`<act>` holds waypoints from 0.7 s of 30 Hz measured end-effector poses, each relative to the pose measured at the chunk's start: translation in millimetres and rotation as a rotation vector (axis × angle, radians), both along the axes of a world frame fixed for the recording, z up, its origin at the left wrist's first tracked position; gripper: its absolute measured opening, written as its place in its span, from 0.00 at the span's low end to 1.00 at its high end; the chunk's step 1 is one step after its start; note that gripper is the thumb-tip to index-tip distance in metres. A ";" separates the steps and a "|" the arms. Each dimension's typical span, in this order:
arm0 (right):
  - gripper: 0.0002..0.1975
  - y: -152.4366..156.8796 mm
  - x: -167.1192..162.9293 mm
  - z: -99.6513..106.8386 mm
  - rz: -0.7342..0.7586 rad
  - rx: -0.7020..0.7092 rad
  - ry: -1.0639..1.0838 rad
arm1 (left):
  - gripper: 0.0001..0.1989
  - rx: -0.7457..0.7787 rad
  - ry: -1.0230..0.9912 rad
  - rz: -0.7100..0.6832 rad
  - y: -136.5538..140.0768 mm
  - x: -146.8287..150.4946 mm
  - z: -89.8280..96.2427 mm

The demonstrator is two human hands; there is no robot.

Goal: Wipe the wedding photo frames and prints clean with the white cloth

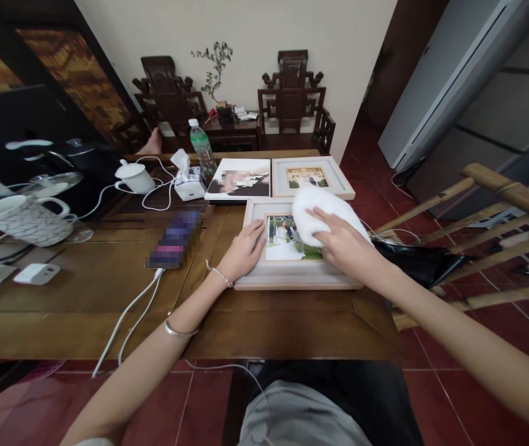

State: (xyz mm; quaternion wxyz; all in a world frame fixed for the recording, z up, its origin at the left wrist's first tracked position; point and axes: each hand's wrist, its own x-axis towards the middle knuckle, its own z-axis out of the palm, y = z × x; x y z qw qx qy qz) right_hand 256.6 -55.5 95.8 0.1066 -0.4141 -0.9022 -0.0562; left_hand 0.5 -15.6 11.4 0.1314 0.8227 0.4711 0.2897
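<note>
A framed wedding photo (pixel 287 277) with a pale wooden border lies flat near the front edge of the wooden table. My left hand (pixel 246 248) rests on the left side of this frame, fingers stretched out over its border. A folded white cloth (pixel 324 207) is in my right hand (pixel 339 238), pressed against the right part of the picture and covering some of it. Just behind lie a second framed photo (pixel 334 184) on the right and a white-topped photo panel (pixel 246 164) on the left.
Left of the frames are a charging phone (pixel 174 238), a tissue box (pixel 191 184), a green-labelled bottle (pixel 202 147), a lidded white cup (pixel 135 178) and a patterned mug (pixel 25 220). White cables trail over the table (pixel 106 319). A wooden chair (pixel 501 192) stands at right.
</note>
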 end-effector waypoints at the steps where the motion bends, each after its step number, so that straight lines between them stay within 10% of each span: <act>1: 0.23 13.4 -9.0 0.1 0.003 0.047 -0.005 | 0.23 0.004 -0.002 -0.001 -0.2 0.2 0.7; 11: 0.17 103.5 -99.7 -20.6 0.097 0.133 -0.281 | 0.18 0.057 -0.076 -0.026 -1.4 -0.9 5.3; 21: 0.16 92.8 10.0 -3.8 -0.102 0.118 -0.443 | 0.19 0.050 -0.087 0.004 -0.1 0.6 0.6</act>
